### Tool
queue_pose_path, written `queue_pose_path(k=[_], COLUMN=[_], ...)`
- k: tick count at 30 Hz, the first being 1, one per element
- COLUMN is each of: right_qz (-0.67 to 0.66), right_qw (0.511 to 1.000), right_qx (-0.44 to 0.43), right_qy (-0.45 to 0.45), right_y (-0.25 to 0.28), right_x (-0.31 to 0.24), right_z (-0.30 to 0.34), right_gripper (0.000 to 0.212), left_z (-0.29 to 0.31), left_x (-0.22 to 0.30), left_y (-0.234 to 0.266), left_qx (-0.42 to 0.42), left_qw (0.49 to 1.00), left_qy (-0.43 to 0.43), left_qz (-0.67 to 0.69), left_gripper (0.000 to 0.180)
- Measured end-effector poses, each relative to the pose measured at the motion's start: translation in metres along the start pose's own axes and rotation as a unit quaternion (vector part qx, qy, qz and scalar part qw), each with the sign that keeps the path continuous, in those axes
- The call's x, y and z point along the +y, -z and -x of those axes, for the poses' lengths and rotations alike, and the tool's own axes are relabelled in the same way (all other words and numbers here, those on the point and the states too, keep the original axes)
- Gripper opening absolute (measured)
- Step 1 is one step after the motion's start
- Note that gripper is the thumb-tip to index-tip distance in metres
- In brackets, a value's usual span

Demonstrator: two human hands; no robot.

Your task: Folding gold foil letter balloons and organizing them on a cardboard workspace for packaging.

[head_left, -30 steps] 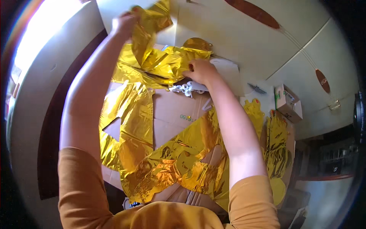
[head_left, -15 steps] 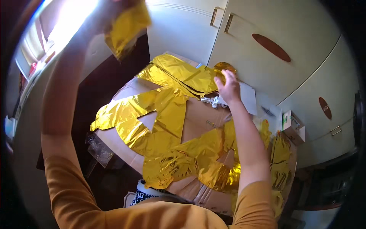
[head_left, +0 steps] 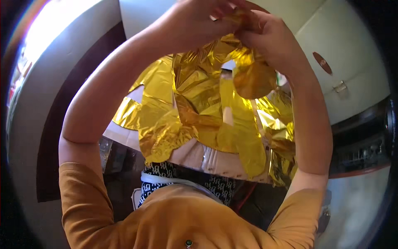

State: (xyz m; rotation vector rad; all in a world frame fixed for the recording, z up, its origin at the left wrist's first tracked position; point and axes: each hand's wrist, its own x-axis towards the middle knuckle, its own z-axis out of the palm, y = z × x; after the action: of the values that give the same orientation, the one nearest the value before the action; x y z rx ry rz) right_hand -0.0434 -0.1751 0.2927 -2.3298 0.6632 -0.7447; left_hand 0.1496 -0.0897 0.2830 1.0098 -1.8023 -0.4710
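Both my hands are raised together at the top of the view. My left hand [head_left: 199, 18] has its fingers bent around a crumpled bit of gold foil. Beside it, my right hand [head_left: 271, 39] pinches the same foil between thumb and fingers. From them hangs a flat, uninflated gold foil balloon [head_left: 199, 83], wrinkled and shiny, with a rounded lobe [head_left: 255, 81] below my right hand. Behind and beneath it, more flat gold foil balloons [head_left: 159, 137] lie on the cardboard, and the hanging one hides part of them.
Flattened cardboard [head_left: 186, 153] covers the surface in front of me. White cabinet doors [head_left: 352, 54] with a metal handle [head_left: 340, 87] stand behind and to the right. A bright window [head_left: 58, 25] is at the upper left. Clear plastic packaging [head_left: 104, 149] sits by the left edge.
My left hand has come in from the upper left with its foil to meet my right hand. My right hand, earlier at the far foil, has risen and now grips foil too.
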Motion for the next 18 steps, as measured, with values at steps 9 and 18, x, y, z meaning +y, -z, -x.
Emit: queue_pose_path(k=[9, 18], right_qz=[-0.011, 0.535], right_qw=[0.980, 0.750], right_qx=[0.152, 0.319], right_qy=[-0.128, 0.222], right_y=[0.061, 0.146], right_x=[0.000, -0.025], right_z=[0.050, 0.179], right_gripper=[0.017, 0.021], left_z=[0.027, -0.047], left_x=[-0.114, -0.110], left_y=[-0.093, -0.212], left_qx=[-0.023, 0.234], left_qw=[0.993, 0.946], left_qy=[0.087, -0.148], left_qz=[0.073, -0.169], left_gripper=[0.034, 0.041])
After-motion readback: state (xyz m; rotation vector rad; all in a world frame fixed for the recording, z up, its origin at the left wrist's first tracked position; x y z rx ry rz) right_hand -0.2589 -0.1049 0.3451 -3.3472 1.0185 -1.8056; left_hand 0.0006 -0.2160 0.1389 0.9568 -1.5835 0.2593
